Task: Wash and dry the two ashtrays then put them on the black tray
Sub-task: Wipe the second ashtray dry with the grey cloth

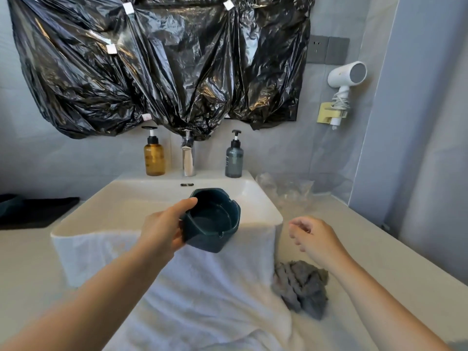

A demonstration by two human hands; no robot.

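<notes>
A white towel (202, 287) hangs over the sink's front edge and spreads across the desk (379, 262) below both hands. A crumpled grey cloth (301, 287) lies on it, just beneath the right wrist. The right hand (314, 236) hovers above the desk with its fingers (296, 234) loosely curled around nothing. To their left, the left hand (162, 229) grips the dark teal ashtray (212, 221), thumb on the rim and fingers wrapped round its side. It is held upright in the air over the near edge of the white sink (253, 198). Well left of those fingers sits the black tray (38, 211). Beyond them the faucet (188, 158) stands between an amber pump bottle (154, 158) and a grey pump bottle (234, 158), with black plastic sheeting (164, 67) taped to the wall above.
</notes>
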